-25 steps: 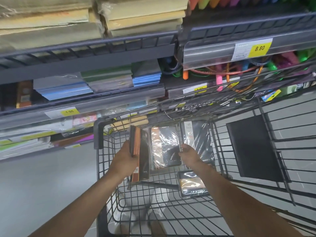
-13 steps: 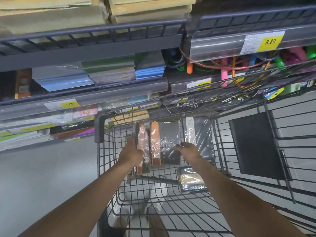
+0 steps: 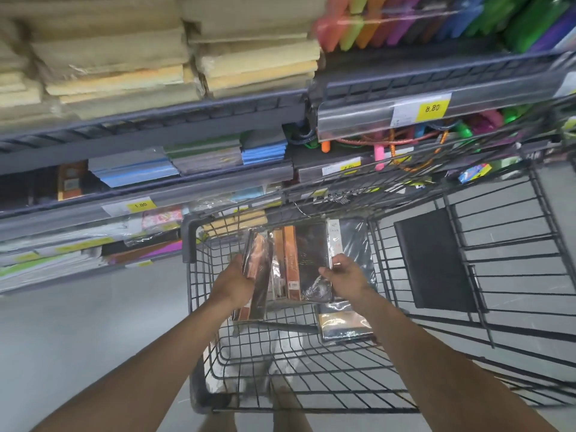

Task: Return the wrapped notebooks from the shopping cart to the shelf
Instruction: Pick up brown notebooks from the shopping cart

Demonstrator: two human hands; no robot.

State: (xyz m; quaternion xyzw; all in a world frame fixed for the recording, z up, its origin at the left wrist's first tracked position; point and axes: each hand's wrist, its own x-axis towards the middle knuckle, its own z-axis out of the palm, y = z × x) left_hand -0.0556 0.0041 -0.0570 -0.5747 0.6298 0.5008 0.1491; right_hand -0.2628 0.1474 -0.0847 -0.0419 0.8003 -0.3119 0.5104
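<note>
Stationery aisle, wire shopping cart (image 3: pixel 188 241) beside shelf (image 3: pixel 202 188).
Gripping orange-edged wrapped notebook (image 3: pixel 260 260) in left hand (image 3: pixel 235 277), pinching black wrapped notebook (image 3: pixel 310 251) in right hand (image 3: pixel 347 274).

Both bare forearms reach forward and down from the lower corners of my view, converging toward the middle. My left hand (image 3: pixel 237 283), wrist straight, curls its fingers round an upright wrapped notebook (image 3: pixel 258 269) and grips its edge. My right hand (image 3: pixel 346 277), knuckles up, pinches the right edge of a dark wrapped notebook (image 3: pixel 310 260). The hands are level, near each other, not touching.
</note>
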